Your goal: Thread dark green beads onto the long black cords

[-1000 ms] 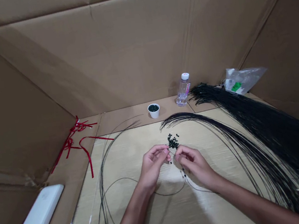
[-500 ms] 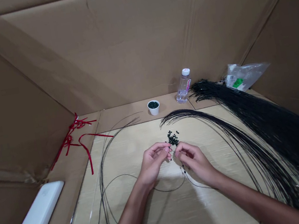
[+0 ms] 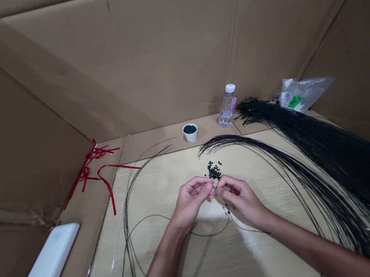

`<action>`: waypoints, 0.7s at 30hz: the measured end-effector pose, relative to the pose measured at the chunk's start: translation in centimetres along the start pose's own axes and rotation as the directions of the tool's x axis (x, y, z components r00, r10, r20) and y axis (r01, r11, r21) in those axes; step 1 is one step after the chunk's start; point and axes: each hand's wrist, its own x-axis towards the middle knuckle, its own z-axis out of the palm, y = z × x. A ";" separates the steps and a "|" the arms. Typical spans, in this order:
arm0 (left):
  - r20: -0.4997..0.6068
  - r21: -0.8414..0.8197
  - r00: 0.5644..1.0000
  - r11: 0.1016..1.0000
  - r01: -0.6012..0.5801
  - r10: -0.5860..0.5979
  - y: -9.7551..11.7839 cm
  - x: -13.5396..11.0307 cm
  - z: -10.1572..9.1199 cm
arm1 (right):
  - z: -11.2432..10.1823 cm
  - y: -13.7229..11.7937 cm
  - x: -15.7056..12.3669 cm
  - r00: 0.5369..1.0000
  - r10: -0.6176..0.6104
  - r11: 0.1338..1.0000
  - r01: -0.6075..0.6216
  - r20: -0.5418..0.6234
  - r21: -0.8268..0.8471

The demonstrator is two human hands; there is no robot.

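Being pinched in the right hand [image 3: 240, 197] at the fingertips, a black cord [image 3: 210, 234] hangs in a loop toward the body. The left hand [image 3: 191, 198] is curled just beside it, hold unclear. Beads [image 3: 214, 171] are piled just beyond the fingertips.

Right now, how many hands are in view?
2: the left hand and the right hand, fingertips close together above the pale sheet, just below the black beads. No others show.
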 end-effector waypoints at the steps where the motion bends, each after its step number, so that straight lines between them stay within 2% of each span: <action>1: 0.001 -0.007 1.000 1.000 0.007 -0.007 0.0 0.0 -0.1 | 0.0 0.0 0.0 1.000 -0.003 1.000 0.003 0.002 -0.003; 8: 0.043 -0.051 0.996 0.995 0.080 -0.078 0.2 0.0 -0.4 | -0.1 -0.1 -0.1 1.000 -0.017 1.000 0.017 0.020 -0.005; 21: 0.063 -0.019 0.997 0.998 0.054 -0.053 -0.1 0.0 -0.5 | 0.0 -0.4 -0.2 0.999 -0.014 1.000 0.014 0.032 -0.016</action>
